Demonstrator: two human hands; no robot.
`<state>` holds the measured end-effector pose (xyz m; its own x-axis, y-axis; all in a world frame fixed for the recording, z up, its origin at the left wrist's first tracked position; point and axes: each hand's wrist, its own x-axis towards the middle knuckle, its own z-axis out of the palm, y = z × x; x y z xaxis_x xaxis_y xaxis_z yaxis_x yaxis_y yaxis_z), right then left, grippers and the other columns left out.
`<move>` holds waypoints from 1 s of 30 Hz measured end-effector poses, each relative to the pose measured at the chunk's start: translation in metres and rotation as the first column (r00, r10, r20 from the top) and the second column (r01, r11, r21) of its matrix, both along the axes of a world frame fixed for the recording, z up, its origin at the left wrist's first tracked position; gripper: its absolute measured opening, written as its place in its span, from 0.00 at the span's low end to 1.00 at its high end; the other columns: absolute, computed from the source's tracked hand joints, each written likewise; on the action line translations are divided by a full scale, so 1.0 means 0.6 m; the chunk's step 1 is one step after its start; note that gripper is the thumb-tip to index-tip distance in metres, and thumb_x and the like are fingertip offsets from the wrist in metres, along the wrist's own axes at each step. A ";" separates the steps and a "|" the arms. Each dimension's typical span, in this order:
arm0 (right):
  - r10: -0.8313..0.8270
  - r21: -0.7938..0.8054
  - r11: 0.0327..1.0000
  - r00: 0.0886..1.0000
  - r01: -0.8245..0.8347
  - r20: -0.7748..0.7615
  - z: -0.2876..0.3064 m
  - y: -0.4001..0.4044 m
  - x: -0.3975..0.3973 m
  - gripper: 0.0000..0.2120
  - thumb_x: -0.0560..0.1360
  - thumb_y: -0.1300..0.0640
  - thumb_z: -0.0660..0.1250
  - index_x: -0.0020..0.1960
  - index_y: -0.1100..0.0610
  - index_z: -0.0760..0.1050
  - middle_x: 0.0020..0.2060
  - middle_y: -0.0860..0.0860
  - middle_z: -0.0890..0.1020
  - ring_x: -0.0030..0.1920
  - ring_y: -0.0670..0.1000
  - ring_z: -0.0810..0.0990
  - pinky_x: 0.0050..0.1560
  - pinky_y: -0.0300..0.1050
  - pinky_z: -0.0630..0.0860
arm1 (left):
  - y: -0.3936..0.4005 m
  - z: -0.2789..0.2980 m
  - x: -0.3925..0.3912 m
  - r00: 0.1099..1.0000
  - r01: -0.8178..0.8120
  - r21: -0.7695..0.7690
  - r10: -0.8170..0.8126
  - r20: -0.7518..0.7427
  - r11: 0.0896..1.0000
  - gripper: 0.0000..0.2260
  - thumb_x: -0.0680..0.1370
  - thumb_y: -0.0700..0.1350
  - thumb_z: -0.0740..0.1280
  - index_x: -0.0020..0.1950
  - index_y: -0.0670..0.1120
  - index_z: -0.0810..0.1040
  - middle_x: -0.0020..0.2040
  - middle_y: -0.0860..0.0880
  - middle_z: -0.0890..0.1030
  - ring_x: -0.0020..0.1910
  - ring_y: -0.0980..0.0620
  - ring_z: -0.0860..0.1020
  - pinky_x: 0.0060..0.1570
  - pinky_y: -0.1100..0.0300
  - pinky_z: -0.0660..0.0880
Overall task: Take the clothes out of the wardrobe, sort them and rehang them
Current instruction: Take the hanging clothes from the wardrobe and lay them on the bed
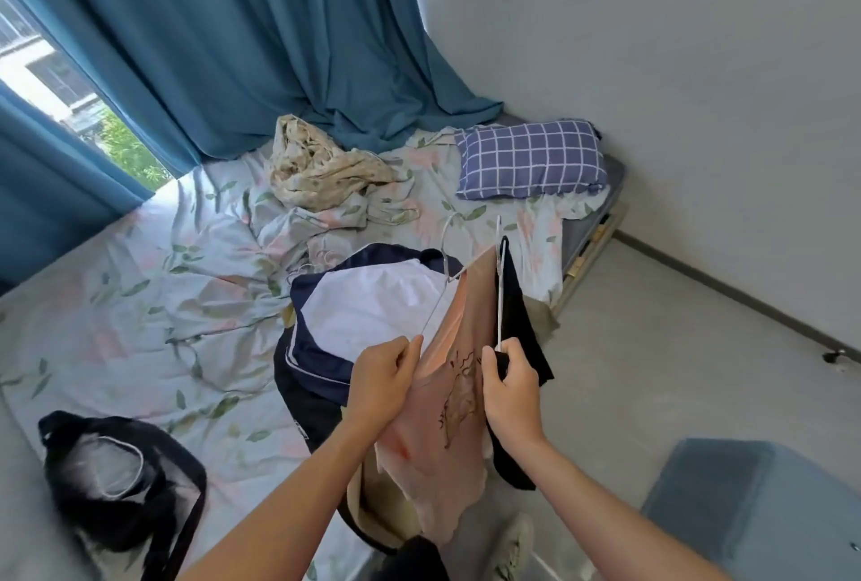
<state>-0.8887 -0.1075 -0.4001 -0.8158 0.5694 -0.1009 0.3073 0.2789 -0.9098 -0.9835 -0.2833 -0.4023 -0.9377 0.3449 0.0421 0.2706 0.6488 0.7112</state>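
I hold a white wire hanger [446, 254] over the edge of the bed. A peach shirt [452, 399] with a dark line drawing hangs from it. My left hand [384, 382] pinches the hanger's left end and the shirt's shoulder. My right hand [510, 387] grips the hanger's right end together with a black garment [517, 305] that drapes down beside the shirt. Under the hanger, a navy and white top [368, 305] lies on a pile of clothes on the bed.
The bed [140, 301] has a floral sheet, a crumpled floral blanket [317, 170] and a blue checked pillow [531, 159]. A black bag [121, 482] lies at the near left. Teal curtains [209, 31] hang behind. A blue box [755, 510] stands on the grey floor at the right.
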 end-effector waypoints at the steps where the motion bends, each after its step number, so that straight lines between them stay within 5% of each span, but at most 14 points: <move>1: 0.014 -0.005 1.000 1.000 -0.014 0.000 0.000 -0.006 -0.017 0.15 0.86 0.53 0.62 0.41 0.52 0.64 0.27 0.43 0.70 0.27 0.45 0.65 0.30 0.41 0.63 | -0.008 -0.006 -0.014 1.000 -0.025 0.011 0.025 0.010 1.000 0.25 0.86 0.53 0.63 0.32 0.44 0.65 0.25 0.49 0.67 0.26 0.53 0.66 0.31 0.57 0.62; 8: 0.062 0.030 0.997 0.995 -0.064 0.075 -0.036 -0.064 -0.142 0.15 0.85 0.52 0.62 0.41 0.51 0.63 0.26 0.46 0.64 0.27 0.47 0.64 0.29 0.42 0.61 | -0.085 -0.070 -0.124 0.983 -0.160 0.037 0.156 0.094 0.986 0.25 0.86 0.53 0.63 0.33 0.43 0.60 0.26 0.44 0.65 0.27 0.54 0.60 0.32 0.53 0.58; 12: 0.083 0.023 0.996 0.981 -0.088 0.176 -0.085 -0.117 -0.222 0.15 0.85 0.47 0.60 0.41 0.46 0.62 0.29 0.49 0.69 0.29 0.48 0.68 0.31 0.44 0.64 | -0.132 -0.125 -0.172 0.968 -0.212 0.022 0.207 0.139 0.977 0.25 0.86 0.51 0.63 0.33 0.46 0.57 0.25 0.49 0.60 0.27 0.54 0.58 0.32 0.54 0.56; 16: 0.160 0.010 0.986 0.953 -0.168 0.258 -0.139 -0.157 -0.276 0.14 0.85 0.46 0.59 0.42 0.47 0.62 0.31 0.51 0.73 0.30 0.51 0.72 0.30 0.43 0.65 | -0.174 -0.176 -0.205 0.951 -0.253 0.004 0.248 0.185 0.968 0.25 0.86 0.51 0.64 0.34 0.43 0.59 0.27 0.44 0.62 0.28 0.53 0.58 0.32 0.55 0.55; 27: 0.209 0.046 0.970 0.921 -0.237 0.330 -0.209 -0.260 -0.377 0.11 0.86 0.48 0.59 0.47 0.52 0.68 0.36 0.50 0.78 0.37 0.48 0.77 0.33 0.45 0.68 | -0.298 -0.257 -0.278 0.926 -0.220 -0.208 0.270 0.262 0.953 0.15 0.87 0.51 0.60 0.42 0.47 0.68 0.34 0.50 0.74 0.34 0.50 0.73 0.32 0.52 0.64; 30: 0.321 -0.035 0.942 0.870 -0.333 0.373 -0.213 -0.285 -0.398 0.10 0.86 0.47 0.59 0.56 0.54 0.69 0.42 0.51 0.81 0.43 0.52 0.81 0.39 0.47 0.73 | -0.316 -0.263 -0.279 0.921 -0.250 -0.199 0.297 0.253 0.947 0.11 0.86 0.49 0.61 0.44 0.50 0.70 0.38 0.53 0.75 0.38 0.53 0.73 0.34 0.53 0.66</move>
<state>-1.1278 -0.2787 -0.5280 -0.8628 0.2838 -0.4184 0.5050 0.4467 -0.7385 -1.1507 -0.4727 -0.5601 -0.9625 0.0538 -0.2661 -0.1257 0.7805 0.6124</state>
